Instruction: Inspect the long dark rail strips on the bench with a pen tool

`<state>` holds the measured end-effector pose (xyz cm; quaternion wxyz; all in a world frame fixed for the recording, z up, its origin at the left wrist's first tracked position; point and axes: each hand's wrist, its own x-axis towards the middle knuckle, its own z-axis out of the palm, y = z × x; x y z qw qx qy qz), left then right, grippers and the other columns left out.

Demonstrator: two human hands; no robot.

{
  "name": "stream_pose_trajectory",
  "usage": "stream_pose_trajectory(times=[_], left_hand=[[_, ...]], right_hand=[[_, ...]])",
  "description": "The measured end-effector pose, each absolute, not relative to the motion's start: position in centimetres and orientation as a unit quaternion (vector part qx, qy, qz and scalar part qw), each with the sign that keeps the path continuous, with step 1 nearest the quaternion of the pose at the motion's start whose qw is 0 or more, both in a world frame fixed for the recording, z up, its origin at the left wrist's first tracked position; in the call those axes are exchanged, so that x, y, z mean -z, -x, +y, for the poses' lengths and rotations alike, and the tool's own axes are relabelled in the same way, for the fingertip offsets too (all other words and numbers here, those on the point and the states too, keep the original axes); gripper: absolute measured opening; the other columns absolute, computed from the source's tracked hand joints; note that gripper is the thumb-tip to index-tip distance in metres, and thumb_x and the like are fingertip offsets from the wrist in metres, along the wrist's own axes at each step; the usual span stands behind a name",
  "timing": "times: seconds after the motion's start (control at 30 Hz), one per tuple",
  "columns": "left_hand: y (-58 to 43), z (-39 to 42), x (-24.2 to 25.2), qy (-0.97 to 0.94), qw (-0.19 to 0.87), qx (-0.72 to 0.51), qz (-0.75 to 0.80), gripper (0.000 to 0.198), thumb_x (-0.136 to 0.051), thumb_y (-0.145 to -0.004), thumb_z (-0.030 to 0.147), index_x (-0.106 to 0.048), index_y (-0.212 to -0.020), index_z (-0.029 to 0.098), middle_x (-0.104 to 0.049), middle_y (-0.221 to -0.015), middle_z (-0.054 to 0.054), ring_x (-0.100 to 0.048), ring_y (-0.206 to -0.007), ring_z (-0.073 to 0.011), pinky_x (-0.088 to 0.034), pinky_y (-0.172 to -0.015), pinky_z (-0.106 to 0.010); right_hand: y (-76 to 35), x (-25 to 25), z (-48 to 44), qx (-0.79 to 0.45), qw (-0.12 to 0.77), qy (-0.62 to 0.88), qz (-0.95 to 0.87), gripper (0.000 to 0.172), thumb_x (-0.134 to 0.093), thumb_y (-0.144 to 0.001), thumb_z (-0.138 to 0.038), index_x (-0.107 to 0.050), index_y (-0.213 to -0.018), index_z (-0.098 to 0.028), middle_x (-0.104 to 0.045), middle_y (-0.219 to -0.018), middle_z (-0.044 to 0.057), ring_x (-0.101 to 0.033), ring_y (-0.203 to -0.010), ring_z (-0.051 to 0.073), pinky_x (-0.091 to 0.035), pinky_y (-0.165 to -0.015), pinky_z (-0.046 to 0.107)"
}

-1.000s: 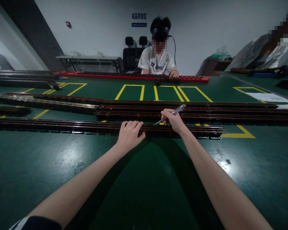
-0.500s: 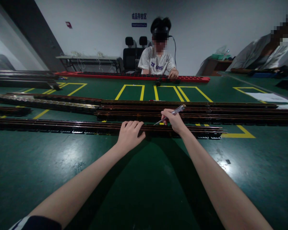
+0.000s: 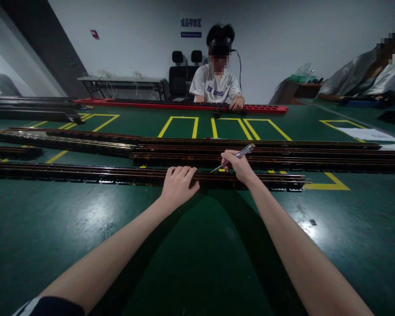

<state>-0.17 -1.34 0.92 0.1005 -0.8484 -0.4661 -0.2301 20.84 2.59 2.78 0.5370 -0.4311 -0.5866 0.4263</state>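
Note:
A long dark strip with copper-coloured rails (image 3: 85, 173) lies across the green table in front of me. My left hand (image 3: 178, 184) rests on top of it, fingers curled over its far edge. My right hand (image 3: 237, 166) pinches a slim clear-handled screwdriver (image 3: 239, 154), its tip pointing down-left at the strip just right of my left hand.
More long dark strips (image 3: 283, 151) lie side by side behind the near one. The green table (image 3: 197, 245) has yellow marked boxes. A person in a white shirt (image 3: 214, 85) sits opposite at a red strip (image 3: 171, 105). Another person's sleeve (image 3: 362, 72) shows at right.

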Motion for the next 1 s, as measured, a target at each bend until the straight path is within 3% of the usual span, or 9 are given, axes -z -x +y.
stream_pose_trajectory(times=[1.0], left_hand=[[0.26, -1.23, -0.76, 0.848, 0.112, 0.233, -0.462, 0.033, -0.049, -0.087, 0.031, -0.062, -0.112, 0.015, -0.069, -0.110, -0.011, -0.062, -0.100, -0.0274, -0.043, -0.090, -0.045]], right_hand=[[-20.78, -2.99, 2.49, -0.424, 0.532, 0.436, -0.589, 0.030, -0.060, -0.074, -0.034, -0.053, -0.049, -0.018, -0.045, -0.044, -0.003, -0.042, -0.041, 0.008, -0.033, -0.040, 0.021]])
